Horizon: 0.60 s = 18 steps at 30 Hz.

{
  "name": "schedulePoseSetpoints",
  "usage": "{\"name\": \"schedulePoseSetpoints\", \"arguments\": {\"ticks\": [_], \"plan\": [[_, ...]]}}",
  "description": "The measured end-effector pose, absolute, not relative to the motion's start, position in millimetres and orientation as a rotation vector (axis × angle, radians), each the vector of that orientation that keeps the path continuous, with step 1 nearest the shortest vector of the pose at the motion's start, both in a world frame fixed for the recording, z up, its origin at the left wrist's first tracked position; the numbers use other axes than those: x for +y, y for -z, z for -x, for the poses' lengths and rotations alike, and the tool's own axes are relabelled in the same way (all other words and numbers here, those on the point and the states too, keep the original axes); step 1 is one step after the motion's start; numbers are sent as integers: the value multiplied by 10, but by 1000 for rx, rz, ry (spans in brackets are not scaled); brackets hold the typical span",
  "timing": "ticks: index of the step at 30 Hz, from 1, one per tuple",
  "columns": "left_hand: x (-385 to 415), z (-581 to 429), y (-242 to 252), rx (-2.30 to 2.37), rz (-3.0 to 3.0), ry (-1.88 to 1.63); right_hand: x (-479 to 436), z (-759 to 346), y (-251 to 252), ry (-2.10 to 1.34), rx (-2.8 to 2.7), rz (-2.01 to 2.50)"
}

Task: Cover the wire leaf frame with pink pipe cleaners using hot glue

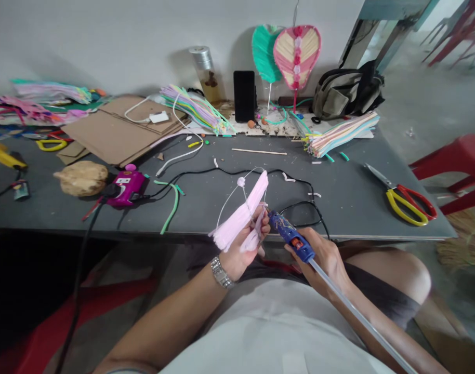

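Observation:
My left hand, with a metal watch at the wrist, grips a pale pink craft piece made of fuzzy strips set along a thin wire frame. A small pink knob sits on the wire at its upper left. My right hand is wrapped round a blue glue gun, and a long clear glue stick runs out of its back end. The gun's nozzle points left and is right at the pink piece by my left fingertips; whether it touches cannot be made out.
Scissors lie at the table's right. Pipe-cleaner bundles, cardboard, a phone and two leaf-shaped fans stand or lie at the back. A purple power socket and black cable occupy the middle left.

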<state>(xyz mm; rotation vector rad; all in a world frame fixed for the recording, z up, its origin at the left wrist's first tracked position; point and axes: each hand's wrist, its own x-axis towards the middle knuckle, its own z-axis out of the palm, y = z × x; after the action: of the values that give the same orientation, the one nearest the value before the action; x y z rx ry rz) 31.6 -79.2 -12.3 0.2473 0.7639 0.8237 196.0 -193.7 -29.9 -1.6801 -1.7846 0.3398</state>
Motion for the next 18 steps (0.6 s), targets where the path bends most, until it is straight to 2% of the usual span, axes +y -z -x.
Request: {"name": "schedulePoseSetpoints", "arguments": {"ticks": [18], "plan": [[-830, -373, 280, 694, -229, -984, -1902, -1945, 287, -332, -1845, 1540]]}}
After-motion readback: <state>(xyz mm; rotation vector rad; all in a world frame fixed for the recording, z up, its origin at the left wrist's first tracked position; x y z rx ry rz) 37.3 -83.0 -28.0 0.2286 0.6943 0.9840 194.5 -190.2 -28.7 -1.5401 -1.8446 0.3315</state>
